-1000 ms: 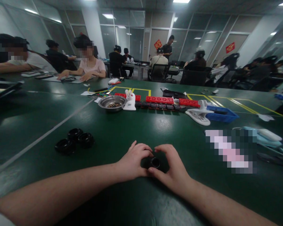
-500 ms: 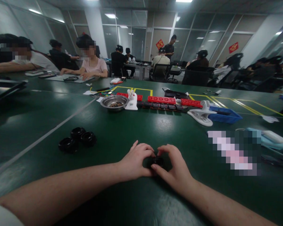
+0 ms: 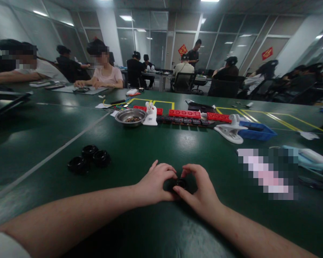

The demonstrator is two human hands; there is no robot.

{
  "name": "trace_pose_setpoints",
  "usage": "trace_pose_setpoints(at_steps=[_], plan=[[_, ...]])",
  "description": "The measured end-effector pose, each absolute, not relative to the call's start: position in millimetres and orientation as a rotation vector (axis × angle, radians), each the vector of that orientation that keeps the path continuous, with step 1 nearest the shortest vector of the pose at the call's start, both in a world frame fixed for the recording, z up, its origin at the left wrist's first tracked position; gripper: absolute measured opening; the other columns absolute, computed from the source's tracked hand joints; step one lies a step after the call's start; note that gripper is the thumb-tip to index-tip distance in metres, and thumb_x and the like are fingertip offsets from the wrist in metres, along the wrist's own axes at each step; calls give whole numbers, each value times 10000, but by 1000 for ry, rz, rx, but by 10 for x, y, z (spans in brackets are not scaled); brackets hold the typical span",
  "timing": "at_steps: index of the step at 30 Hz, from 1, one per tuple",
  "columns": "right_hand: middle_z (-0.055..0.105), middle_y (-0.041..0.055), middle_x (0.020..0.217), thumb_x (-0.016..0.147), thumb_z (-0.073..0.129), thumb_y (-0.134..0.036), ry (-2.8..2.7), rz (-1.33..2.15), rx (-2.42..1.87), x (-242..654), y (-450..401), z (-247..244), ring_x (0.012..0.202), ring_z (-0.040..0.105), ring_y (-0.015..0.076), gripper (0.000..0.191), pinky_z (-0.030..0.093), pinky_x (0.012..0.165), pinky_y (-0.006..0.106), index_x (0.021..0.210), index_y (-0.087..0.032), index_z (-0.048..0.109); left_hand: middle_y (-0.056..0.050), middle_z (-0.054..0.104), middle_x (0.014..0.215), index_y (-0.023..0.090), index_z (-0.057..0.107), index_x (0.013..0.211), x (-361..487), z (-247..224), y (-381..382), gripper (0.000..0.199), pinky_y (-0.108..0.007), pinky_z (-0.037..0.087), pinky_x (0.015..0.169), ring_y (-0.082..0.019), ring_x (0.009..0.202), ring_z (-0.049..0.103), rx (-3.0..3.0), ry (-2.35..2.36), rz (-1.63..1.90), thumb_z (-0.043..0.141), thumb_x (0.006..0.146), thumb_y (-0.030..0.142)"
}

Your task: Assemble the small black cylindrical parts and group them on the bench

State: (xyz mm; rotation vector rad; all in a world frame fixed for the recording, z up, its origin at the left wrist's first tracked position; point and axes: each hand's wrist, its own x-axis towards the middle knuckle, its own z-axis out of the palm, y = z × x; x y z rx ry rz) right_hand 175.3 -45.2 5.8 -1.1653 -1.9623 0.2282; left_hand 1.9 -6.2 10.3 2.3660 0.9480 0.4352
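Note:
A small, dark, round ring-shaped part (image 3: 181,183) is at the middle front, just above the green table. My left hand (image 3: 157,182) curls around its left side, index finger and thumb closed on it. From the right, my right hand (image 3: 200,188) grips the same part between thumb and bent fingers. Fingers cover much of its edge, so its exact kind cannot be made out. To the left lie three glossy black ring-shaped parts, a front one (image 3: 77,165), a rear one (image 3: 89,151) and a right one (image 3: 101,158), grouped closely together.
Across the table (image 3: 161,143) stand a metal bowl (image 3: 130,117) of small pieces, a white clamp stand (image 3: 150,116), red strips (image 3: 184,114), a white clip (image 3: 230,130) and a blue tray (image 3: 258,132). A blurred pink item (image 3: 263,173) lies right. People sit at tables beyond.
The ring-shaped part has turned slightly between my fingers, and my right index finger has shifted a little. Across the table, a seated person's hand has moved to the right.

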Motion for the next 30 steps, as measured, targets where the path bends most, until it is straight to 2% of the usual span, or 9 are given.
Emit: trace_pose_setpoints(at_steps=[5, 7, 10, 13, 16, 20, 25, 27, 30], plan=[[532, 63, 1019, 687, 458, -140, -2098, 361, -965, 1772, -483, 89, 985, 512, 229, 459, 245, 983, 511, 1125, -217, 344, -41, 518, 1098, 226, 548, 972, 15, 100, -50, 432, -559, 101, 1008, -237, 1084, 434, 2378, 953, 430, 704, 598, 378], [507, 85, 1059, 688, 466, -164, -2089, 353, -995, 1775, -487, 102, 1015, 486, 246, 457, 305, 947, 495, 1129, -202, 353, -35, 520, 1091, 226, 559, 923, 15, 105, -50, 384, -555, 98, 1012, -234, 1085, 434, 2373, 949, 437, 702, 601, 379], [516, 88, 979, 695, 543, -226, -1999, 297, -1143, 1769, -474, 97, 917, 512, 244, 405, 431, 792, 432, 1068, -195, 389, -26, 528, 1068, 227, 562, 872, 20, 114, -61, 330, -547, 98, 1014, -228, 1080, 438, 2365, 953, 444, 697, 608, 371], [538, 54, 857, 695, 591, -262, -1976, 236, -1210, 1758, -460, 91, 806, 532, 226, 335, 447, 716, 411, 982, -209, 424, -25, 532, 1057, 223, 563, 859, 23, 115, -70, 315, -545, 105, 1013, -226, 1071, 444, 2363, 958, 435, 689, 614, 377], [559, 28, 836, 722, 537, -197, -2054, 246, -1134, 1756, -464, 118, 819, 543, 208, 248, 367, 862, 475, 950, -222, 441, -27, 534, 1059, 226, 558, 903, 22, 107, -66, 344, -550, 112, 1009, -229, 1068, 447, 2372, 949, 438, 687, 615, 363], [539, 59, 1000, 676, 469, -137, -2131, 302, -1004, 1765, -482, 156, 981, 503, 226, 406, 226, 989, 516, 1068, -208, 397, -35, 542, 1062, 214, 546, 923, 20, 100, -59, 384, -548, 105, 1014, -233, 1062, 456, 2341, 978, 473, 701, 597, 344], [525, 83, 949, 684, 572, -232, -1990, 217, -1177, 1752, -451, 105, 894, 516, 246, 364, 430, 787, 446, 1005, -203, 405, -25, 545, 1036, 204, 546, 800, 25, 102, -74, 282, -545, 110, 1012, -224, 1037, 472, 2313, 1065, 518, 698, 587, 309], [534, 69, 881, 681, 607, -264, -1964, 215, -1236, 1748, -433, 79, 830, 526, 239, 321, 456, 703, 412, 941, -206, 428, -28, 542, 1032, 199, 533, 759, 23, 95, -74, 282, -550, 114, 1009, -226, 1028, 475, 2327, 1108, 535, 706, 568, 314], [551, 53, 864, 715, 569, -230, -1981, 248, -1222, 1754, -428, 70, 833, 538, 227, 250, 436, 764, 438, 929, -215, 440, -27, 537, 1031, 199, 519, 740, 19, 82, -68, 284, -555, 118, 1005, -228, 1035, 466, 2359, 1149, 557, 706, 564, 320]])
